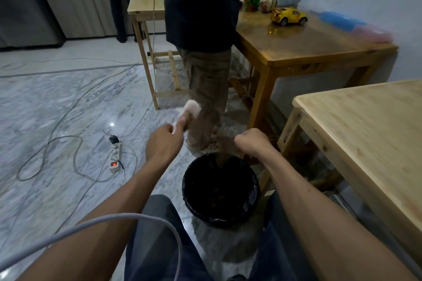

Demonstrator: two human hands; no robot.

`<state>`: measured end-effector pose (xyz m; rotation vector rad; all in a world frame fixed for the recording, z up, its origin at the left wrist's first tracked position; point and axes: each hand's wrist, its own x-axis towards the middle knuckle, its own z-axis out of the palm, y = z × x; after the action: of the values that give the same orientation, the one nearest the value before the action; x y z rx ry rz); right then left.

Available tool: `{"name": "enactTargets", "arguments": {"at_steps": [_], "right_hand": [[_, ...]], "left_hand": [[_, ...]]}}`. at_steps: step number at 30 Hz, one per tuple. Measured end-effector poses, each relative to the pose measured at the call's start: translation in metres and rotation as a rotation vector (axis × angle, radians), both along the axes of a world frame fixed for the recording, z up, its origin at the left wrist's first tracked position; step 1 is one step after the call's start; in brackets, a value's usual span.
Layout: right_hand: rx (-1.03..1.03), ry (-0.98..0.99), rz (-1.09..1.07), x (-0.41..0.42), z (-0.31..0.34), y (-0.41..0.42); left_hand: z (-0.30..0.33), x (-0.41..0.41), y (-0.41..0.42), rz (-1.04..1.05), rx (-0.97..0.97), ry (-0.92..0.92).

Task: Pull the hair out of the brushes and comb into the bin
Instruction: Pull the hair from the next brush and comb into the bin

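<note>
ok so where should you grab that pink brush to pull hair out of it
By the handle, from below, as the left hand does: the pink brush tilts up and away, bristles facing right, so the right hand can come at the bristles from that open side.

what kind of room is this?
Probably a home room used for recording: marble-look floor, wooden tables, a toy car, a power strip with loose cables, and a lined bin at the seated person's feet.

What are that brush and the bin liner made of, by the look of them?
The hairbrush looks like pale plastic: smooth back, stiff moulded bristles. The bin is lined with what seems thin black plastic film, glossy and crinkled at the rim. Blur leaves both uncertain.
</note>
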<state>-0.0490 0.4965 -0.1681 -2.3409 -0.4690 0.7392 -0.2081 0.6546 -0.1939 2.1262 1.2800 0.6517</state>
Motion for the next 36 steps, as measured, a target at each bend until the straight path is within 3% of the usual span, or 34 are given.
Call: {"name": "enactTargets", "arguments": {"at_steps": [5,10,13,17,26,32,36], "right_hand": [[0.307,0.254,0.075,-0.010,0.003,0.004],[0.440,0.201,0.105,-0.014,-0.014,0.003],[0.363,0.100,0.048,-0.007,-0.019,-0.001],[0.238,0.018,-0.039,0.006,-0.008,-0.025],[0.077,0.080,0.108,0.002,-0.015,-0.019],[0.417,0.328,0.211,-0.003,-0.009,-0.011],[0.509,0.236,0.243,-0.009,-0.015,-0.011]], "left_hand": [[0.000,0.007,-0.020,-0.142,0.140,0.088],[-0.002,0.013,-0.029,-0.203,0.180,0.136],[-0.009,0.012,-0.019,-0.175,0.144,0.202],[-0.018,-0.014,0.016,0.041,-0.022,0.215],[-0.006,0.000,-0.008,-0.126,0.068,0.177],[0.014,0.019,-0.026,-0.340,0.180,0.178],[0.017,0.024,-0.034,-0.388,0.180,0.161]]}}
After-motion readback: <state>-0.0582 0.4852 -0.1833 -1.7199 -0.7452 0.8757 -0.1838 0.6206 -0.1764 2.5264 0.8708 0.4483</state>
